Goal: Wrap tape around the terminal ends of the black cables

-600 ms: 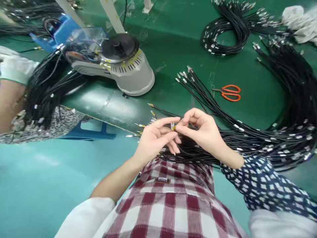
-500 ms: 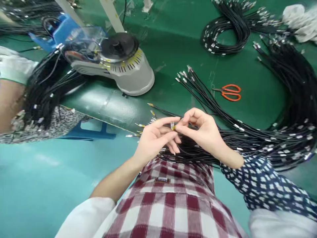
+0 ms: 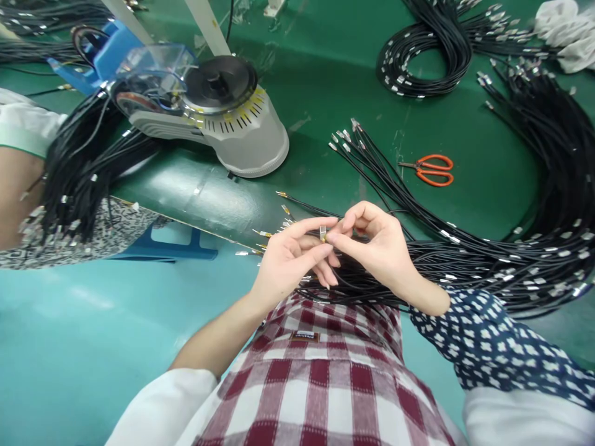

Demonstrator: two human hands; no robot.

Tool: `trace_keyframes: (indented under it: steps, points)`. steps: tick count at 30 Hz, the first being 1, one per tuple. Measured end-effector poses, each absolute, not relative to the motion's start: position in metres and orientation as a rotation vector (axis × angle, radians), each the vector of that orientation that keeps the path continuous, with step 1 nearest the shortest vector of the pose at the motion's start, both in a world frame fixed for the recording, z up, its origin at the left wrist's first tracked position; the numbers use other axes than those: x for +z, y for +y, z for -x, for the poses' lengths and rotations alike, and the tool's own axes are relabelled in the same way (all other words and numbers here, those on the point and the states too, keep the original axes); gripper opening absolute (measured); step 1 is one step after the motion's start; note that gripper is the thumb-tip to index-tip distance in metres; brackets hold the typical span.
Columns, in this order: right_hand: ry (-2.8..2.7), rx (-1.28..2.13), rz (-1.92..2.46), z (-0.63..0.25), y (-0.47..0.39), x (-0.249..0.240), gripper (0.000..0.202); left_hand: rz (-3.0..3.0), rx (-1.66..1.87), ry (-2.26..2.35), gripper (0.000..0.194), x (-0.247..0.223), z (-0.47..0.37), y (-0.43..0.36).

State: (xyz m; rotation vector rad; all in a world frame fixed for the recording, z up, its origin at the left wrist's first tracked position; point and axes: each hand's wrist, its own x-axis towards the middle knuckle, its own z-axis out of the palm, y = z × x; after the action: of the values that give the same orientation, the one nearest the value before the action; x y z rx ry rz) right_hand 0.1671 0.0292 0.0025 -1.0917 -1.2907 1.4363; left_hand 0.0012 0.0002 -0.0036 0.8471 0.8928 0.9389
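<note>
Over the front of the green table, my left hand (image 3: 297,251) and my right hand (image 3: 374,244) meet at the fingertips. Between them is a small silver cable connector (image 3: 323,232) with a yellow bit at its lower end. My left thumb and forefinger pinch it from one side, while my right thumb and forefinger close on it from the other. The cable behind it is mostly hidden by my fingers. Below my hands lies a thick bundle of black cables (image 3: 465,266) with silver-white pieces along them. Several loose cable ends stick out left of my left hand.
Orange-handled scissors (image 3: 434,170) lie beyond my right hand. A grey machine with a black disc (image 3: 253,139) stands ahead left. A coil of black cables (image 3: 388,68) rests at the back right. At far left, a co-worker's gloved arm (image 3: 23,136) is beside another cable bundle (image 3: 77,179).
My hands stay at almost the same spot, still pinching the connector. The view has shifted very slightly.
</note>
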Motion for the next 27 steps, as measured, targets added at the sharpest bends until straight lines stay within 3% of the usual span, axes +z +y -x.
trace_keyframes:
  steps: [8,16,27]
  points:
    - [-1.261,1.482,1.095,-0.168,0.028,-0.001,0.027,-0.825,1.019,0.870,0.025,-0.006,-0.003,0.001]
    - [-1.222,1.623,1.046,-0.178,0.032,-0.001,0.033,-0.781,1.018,0.823,0.028,-0.009,-0.003,0.003]
    - [-1.312,1.496,1.093,-0.178,0.031,0.003,0.033,-0.644,0.921,0.934,0.032,-0.007,-0.004,0.005]
